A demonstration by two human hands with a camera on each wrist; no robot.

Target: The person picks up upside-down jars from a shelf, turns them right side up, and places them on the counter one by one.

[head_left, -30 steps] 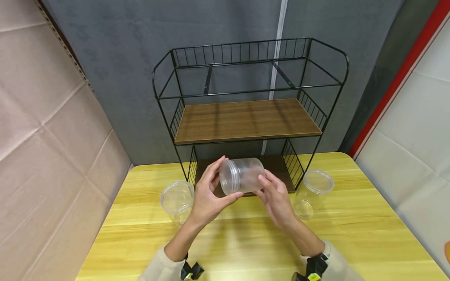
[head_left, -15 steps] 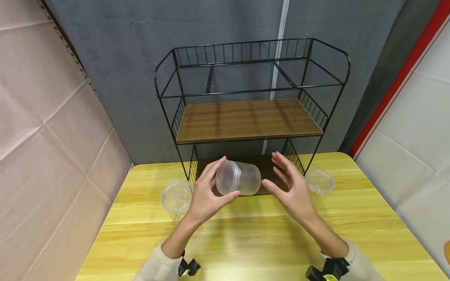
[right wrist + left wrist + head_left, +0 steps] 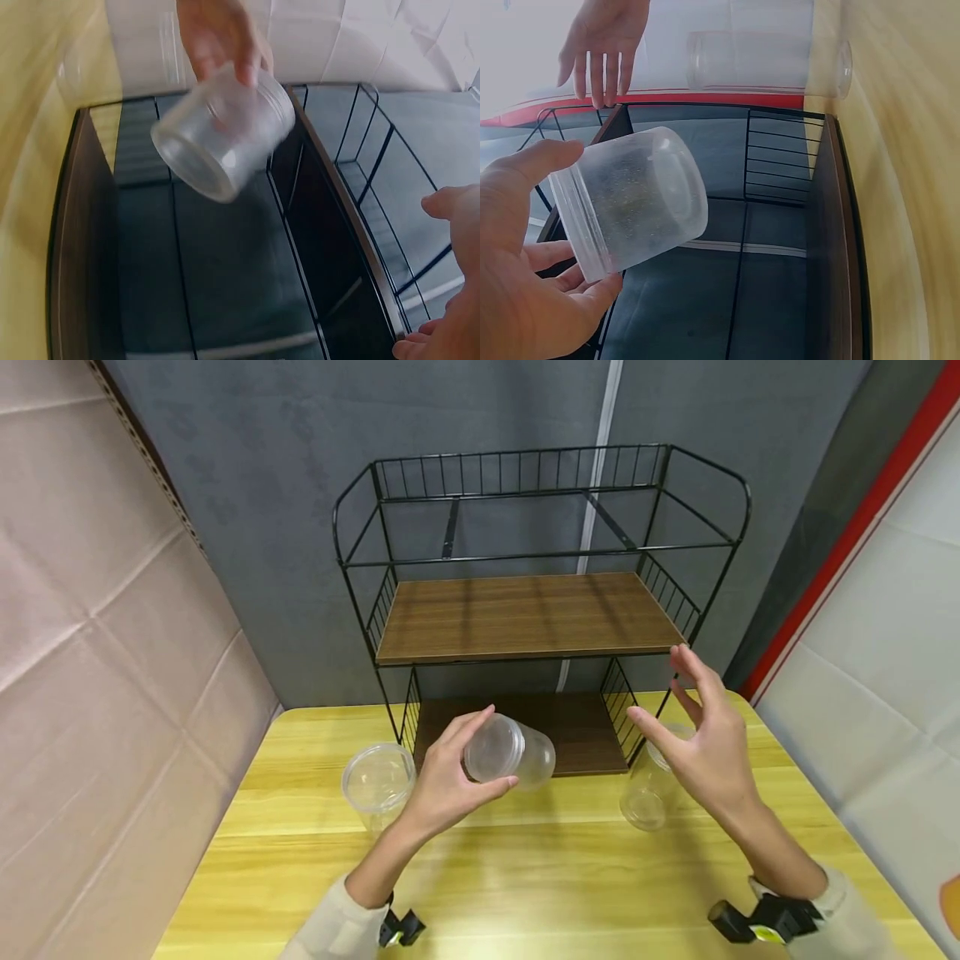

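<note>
My left hand [image 3: 450,777] grips a clear plastic jar [image 3: 534,756] round its lidded end, in front of the rack's lower shelf. The jar is tilted onto its side, its base facing right in the head view. Thumb and fingers lie on opposite sides of the lid in the left wrist view, and the jar's frosted body [image 3: 641,202] looks empty. My right hand [image 3: 708,747] is off to the right, fingers spread and holding nothing. It overlaps a second clear jar [image 3: 643,802] standing on the table, hiding part of it. Another clear lidded jar [image 3: 377,781] stands left, beside my left forearm.
A black wire rack [image 3: 540,560] stands at the back of the yellow wooden table [image 3: 525,877]. It carries a brown middle board [image 3: 525,614] and a darker lower board [image 3: 588,735]; its top is an open frame. Fabric walls border the left, back and right.
My right hand has let go of the held jar and moved right, over toward the right-hand jar. My left hand keeps its grip, and the jar has turned and tipped slightly.
</note>
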